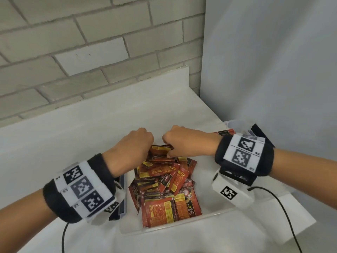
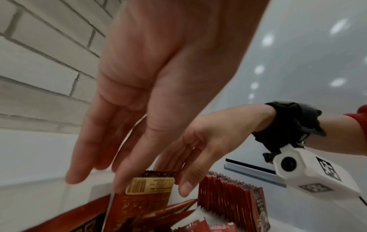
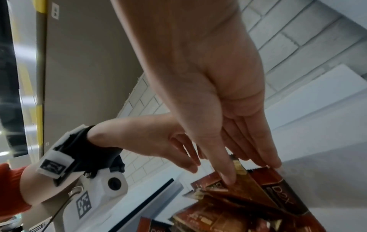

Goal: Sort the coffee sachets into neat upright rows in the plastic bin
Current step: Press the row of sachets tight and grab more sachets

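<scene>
Sachets: red-brown foil coffee sachets [image 1: 164, 183], mostly a loose heap across the bin's near and middle part.
Bin: clear plastic bin [image 1: 160, 230]; a packed upright row [image 2: 228, 194] stands at its far right end.
Handling: probably light, thin, slippery and floppy; best taken by the crimped top edge.
Right hand [image 1: 187, 143]: at the bin's far end, thumb and straight fingers pinch one upright sachet [image 2: 151, 188].
Left hand [image 1: 133, 148]: also at the bin's far end, fingers straight, thumb tip touching that sachet's edge.

Likely a plain workroom or lab: painted brick wall [image 1: 73, 42], white bench [image 1: 73, 128], recessed ceiling lights [image 2: 267, 40].
</scene>
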`<state>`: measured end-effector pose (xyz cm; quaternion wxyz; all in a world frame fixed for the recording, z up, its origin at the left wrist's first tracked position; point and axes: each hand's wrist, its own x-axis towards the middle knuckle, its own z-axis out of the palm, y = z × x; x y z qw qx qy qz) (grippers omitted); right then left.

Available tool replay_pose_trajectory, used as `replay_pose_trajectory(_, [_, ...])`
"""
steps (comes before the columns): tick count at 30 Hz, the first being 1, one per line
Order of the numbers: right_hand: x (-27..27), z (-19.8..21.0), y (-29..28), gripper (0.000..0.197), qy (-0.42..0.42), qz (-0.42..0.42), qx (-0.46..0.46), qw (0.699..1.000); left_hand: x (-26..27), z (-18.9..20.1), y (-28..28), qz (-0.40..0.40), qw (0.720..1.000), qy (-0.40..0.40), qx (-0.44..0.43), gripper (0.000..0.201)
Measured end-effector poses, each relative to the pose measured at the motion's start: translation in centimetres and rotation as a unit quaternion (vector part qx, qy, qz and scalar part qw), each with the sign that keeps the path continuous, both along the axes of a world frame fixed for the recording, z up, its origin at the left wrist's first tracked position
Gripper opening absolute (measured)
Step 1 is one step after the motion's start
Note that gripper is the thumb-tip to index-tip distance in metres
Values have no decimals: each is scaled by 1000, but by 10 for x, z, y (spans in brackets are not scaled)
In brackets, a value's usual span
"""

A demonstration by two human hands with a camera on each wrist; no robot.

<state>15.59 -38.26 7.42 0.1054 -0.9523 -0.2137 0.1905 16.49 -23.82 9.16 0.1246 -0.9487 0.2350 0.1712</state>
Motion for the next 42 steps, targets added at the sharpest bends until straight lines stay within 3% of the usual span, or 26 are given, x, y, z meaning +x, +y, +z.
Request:
replay_pose_trajectory(3, [4, -1, 6, 30, 5, 13, -11, 1000, -2, -3, -3, -7, 998, 62, 13, 17])
replay_pose_trajectory(7, [11, -1, 8, 52, 31, 35, -18, 999, -3, -7, 0, -1, 994, 109, 1, 18])
replay_pose_trajectory(11, [13, -2, 7, 61, 61, 69, -52, 994, 3, -7, 5, -24, 989, 140, 40, 46])
replay_pose_trajectory(19, [12, -8, 10, 44, 42, 111, -112, 987, 6, -7, 7, 2, 983, 185, -12, 76])
replay_pose_trajectory(23, [11, -10, 12, 41, 37, 120, -118, 985, 8, -13, 8, 3, 987, 157, -26, 80])
replay_pose_trajectory(25, [11, -13, 13, 37, 31, 128, -118, 984, 11, -15, 8, -15, 989, 142, -32, 71])
replay_pose_trajectory(28, [12, -10, 14, 27, 11, 128, -111, 985, 14, -15, 8, -40, 994, 91, -35, 43])
replay_pose_trajectory(32, [17, 1, 4, 24, -30, 99, -49, 993, 14, -8, 9, -67, 994, 15, -83, 23])
replay_pose_trajectory(35, [15, 13, -14, 24, -41, 74, 22, 996, 17, 6, 13, -64, 978, 27, -195, 7])
replay_pose_trajectory(39, [-3, 27, -42, 13, -57, 4, 147, 987, 24, 28, 14, -85, 945, 42, -314, 6])
replay_pose_trajectory(42, [-28, 35, -54, 27, -40, -68, 258, 963, 22, 38, 6, -103, 922, 32, -371, 7])
